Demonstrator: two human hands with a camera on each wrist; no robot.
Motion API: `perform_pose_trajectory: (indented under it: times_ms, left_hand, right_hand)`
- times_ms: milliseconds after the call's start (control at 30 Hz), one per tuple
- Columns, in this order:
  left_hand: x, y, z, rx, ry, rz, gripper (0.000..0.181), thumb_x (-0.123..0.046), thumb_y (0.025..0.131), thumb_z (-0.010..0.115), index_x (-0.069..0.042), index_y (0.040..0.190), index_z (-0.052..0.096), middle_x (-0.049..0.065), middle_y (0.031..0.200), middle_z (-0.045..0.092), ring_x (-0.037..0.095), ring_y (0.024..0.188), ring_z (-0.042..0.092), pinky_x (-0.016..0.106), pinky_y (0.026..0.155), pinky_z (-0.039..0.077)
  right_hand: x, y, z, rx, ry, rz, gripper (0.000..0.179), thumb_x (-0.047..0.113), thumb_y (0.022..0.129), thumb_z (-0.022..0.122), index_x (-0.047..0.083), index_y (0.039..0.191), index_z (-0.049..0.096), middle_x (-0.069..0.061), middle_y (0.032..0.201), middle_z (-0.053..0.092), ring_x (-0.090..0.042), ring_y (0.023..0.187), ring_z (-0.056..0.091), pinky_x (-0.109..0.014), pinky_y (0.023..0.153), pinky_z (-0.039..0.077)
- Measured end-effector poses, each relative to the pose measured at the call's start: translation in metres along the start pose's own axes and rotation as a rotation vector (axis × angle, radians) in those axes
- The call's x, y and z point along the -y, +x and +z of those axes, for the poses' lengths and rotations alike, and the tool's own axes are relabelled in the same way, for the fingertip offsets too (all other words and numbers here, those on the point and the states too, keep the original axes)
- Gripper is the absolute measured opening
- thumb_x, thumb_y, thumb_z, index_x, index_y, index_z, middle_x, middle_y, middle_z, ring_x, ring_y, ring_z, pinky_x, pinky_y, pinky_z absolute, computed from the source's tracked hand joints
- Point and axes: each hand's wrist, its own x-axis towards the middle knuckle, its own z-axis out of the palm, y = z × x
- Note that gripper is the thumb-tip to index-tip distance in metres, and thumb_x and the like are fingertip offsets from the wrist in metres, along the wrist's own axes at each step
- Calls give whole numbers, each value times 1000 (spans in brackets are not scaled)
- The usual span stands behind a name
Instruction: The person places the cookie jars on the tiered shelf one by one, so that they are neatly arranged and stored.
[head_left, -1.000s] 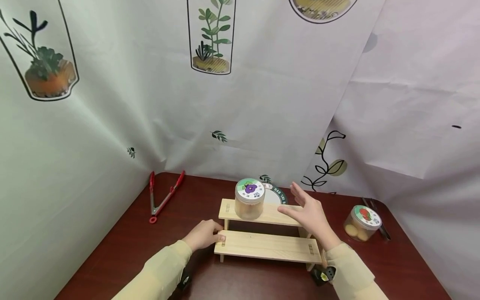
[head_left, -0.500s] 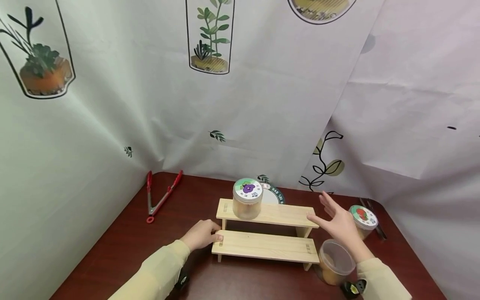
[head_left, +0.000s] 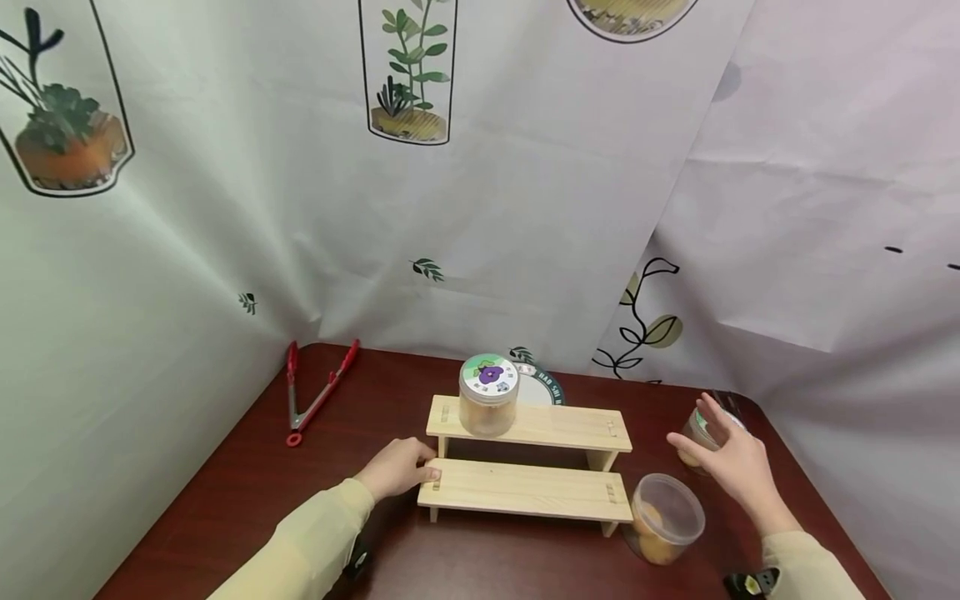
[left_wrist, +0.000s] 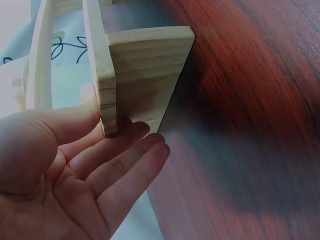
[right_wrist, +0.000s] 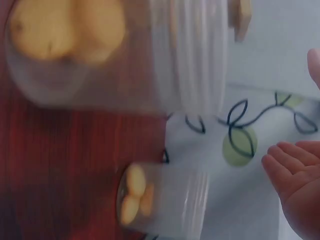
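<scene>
My left hand (head_left: 397, 468) grips the left end of the lower board of a two-step wooden shelf (head_left: 525, 492), thumb on top. In the left wrist view, the fingers (left_wrist: 125, 185) lie beneath the board. A lidded jar (head_left: 488, 408) with a purple-vegetable label stands on the upper step. To the right, my right hand (head_left: 731, 467) is held up, fingers apart and holding nothing. It partly covers another lidded jar (head_left: 692, 454). An uncovered clear jar (head_left: 666, 521) with round yellowish pieces stands by the shelf's right end, blurred and large in the right wrist view.
Red-handled tongs (head_left: 309, 412) lie spread at the back left of the dark red table (head_left: 247, 500). Behind the shelf a round white disc with a green rim (head_left: 547, 387) is partly hidden. Dark utensils (head_left: 726, 404) lie at the back right. Printed white cloth (head_left: 487, 208) hangs behind.
My right hand has moved right, away from the upper step to the lidded jar, uncovering the open jar and the shelf's right end. My left hand keeps its grip on the shelf.
</scene>
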Motion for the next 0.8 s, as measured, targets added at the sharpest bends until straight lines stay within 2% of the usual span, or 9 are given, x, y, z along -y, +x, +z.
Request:
perform_pose_trajectory:
  times_ms: [67, 100, 233, 267, 300, 500, 600, 667, 800]
  left_hand:
    - [0, 0, 0, -1, -7, -1, 8, -16, 83, 72, -10, 78, 69, -1, 68, 59, 13, 61, 45, 30, 60, 38]
    - [0, 0, 0, 0, -9, -1, 8, -16, 83, 72, -10, 78, 69, -1, 68, 59, 13, 61, 44, 30, 60, 38]
    - [0, 0, 0, 3, -5, -5, 8, -16, 83, 73, -10, 79, 69, -1, 69, 60, 13, 62, 45, 30, 60, 39]
    - [0, 0, 1, 3, -3, -3, 8, -16, 83, 73, -10, 80, 70, -1, 70, 61, 13, 62, 45, 30, 60, 39]
    - [1, 0, 1, 6, -2, -4, 8, -16, 83, 73, -9, 81, 70, -1, 71, 62, 13, 62, 45, 31, 60, 39]
    - [1, 2, 2, 16, -10, -12, 9, -17, 83, 73, -8, 84, 71, 1, 75, 65, 14, 63, 47, 33, 62, 41]
    - [0, 2, 3, 17, -7, -14, 10, -18, 83, 73, -8, 85, 71, 1, 77, 66, 14, 64, 48, 33, 63, 42]
    - [0, 2, 2, 18, -5, -16, 10, -18, 83, 73, -8, 84, 71, 1, 76, 66, 14, 64, 48, 33, 62, 42]
    - [1, 1, 1, 17, -5, -22, 9, -18, 83, 73, -9, 83, 71, 0, 73, 64, 14, 63, 47, 32, 61, 41]
  right_hand:
    - [-7, 1, -3, -13, -1, 23, 93, 46, 79, 74, 13, 151, 24, -20, 139, 47, -43, 119, 49, -52, 90, 40]
    - [-11, 1, -4, -16, -1, 41, 92, 46, 79, 74, 15, 151, 24, -19, 139, 48, -40, 119, 49, -45, 91, 42]
    - [-26, 0, -8, -39, 70, 98, 88, 44, 81, 73, 13, 149, 27, -20, 137, 48, 7, 113, 51, -10, 83, 40]
    - [-30, 0, -8, -44, 87, 115, 87, 43, 81, 73, 12, 149, 28, -21, 137, 48, 16, 106, 48, -3, 78, 36]
    - [-34, 0, -8, -48, 96, 134, 87, 43, 82, 73, 11, 149, 28, -22, 137, 47, 16, 106, 48, 1, 72, 31]
    - [-50, -5, -8, -125, 91, 237, 84, 44, 82, 72, 12, 148, 32, -21, 138, 45, 15, 114, 40, 3, 74, 26]
    - [-55, -8, -5, -200, 97, 257, 80, 43, 80, 74, 15, 146, 36, -18, 138, 45, 30, 97, 31, 4, 78, 22]
    - [-58, -8, -4, -219, 98, 267, 80, 42, 80, 74, 16, 146, 37, -17, 140, 44, 30, 98, 30, 3, 83, 22]
    - [-66, -8, -2, -216, 81, 267, 82, 42, 80, 74, 14, 147, 35, -17, 143, 40, 29, 103, 25, -24, 108, 25]
